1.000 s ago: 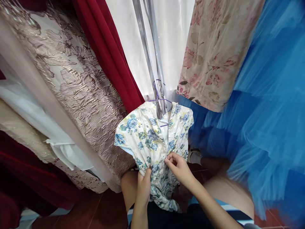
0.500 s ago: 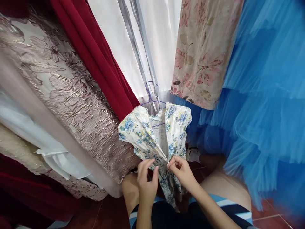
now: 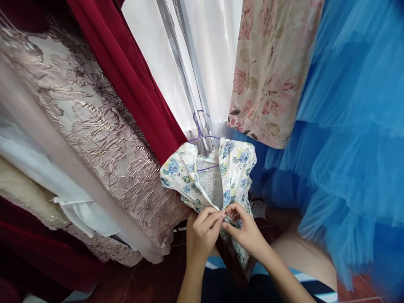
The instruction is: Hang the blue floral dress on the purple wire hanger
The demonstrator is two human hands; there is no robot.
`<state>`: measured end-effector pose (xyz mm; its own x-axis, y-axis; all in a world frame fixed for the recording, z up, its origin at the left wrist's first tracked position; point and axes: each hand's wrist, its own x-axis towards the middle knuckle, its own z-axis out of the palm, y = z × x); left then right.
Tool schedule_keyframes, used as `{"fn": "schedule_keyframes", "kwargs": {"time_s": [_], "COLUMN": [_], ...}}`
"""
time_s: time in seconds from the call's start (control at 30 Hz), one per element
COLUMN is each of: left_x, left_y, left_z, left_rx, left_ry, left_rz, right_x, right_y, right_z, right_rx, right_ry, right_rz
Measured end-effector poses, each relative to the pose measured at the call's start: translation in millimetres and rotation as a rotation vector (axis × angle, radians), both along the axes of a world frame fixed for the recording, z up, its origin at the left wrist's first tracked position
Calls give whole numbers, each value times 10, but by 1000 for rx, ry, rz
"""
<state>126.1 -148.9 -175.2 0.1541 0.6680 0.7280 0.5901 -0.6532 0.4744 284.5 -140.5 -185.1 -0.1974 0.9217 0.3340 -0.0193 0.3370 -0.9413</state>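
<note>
A white dress [image 3: 186,168] with blue and yellow flowers hangs on a purple wire hanger [image 3: 206,135], its front spread into a deep V. At the bottom of that V both hands meet. My left hand [image 3: 206,229] pinches the edge of the front opening, thumb against fingertips. My right hand [image 3: 244,231] is right beside it, its curled fingers on the other edge and its thumb just below. Whatever small fastening lies between the fingertips is hidden. The lower part of the dress falls between my knees.
On the left hang a dark red garment [image 3: 126,80] and a pink textured one [image 3: 107,147]. To the right are a beige floral garment [image 3: 265,80] and blue ruffled tulle [image 3: 350,126]. Metal poles [image 3: 186,63] stand behind the hanger, before white cloth [image 3: 142,38].
My left hand has moved right and closed on the opening's edge; it was apart from the dress with fingers spread. My right hand has stayed at the opening, its fingers shifting slightly.
</note>
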Motion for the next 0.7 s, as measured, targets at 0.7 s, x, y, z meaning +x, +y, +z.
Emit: {"fn": "schedule_keyframes", "kwargs": {"time_s": [0.7], "left_x": [-50], "left_y": [1439], "left_z": [1741], "left_rx": [298], "left_ry": [-170], "left_rz": [158], "right_x": [50], "right_y": [-31], "right_z": [-330], "right_rx": [65], "right_ry": [-7], "right_rz": [-125]}}
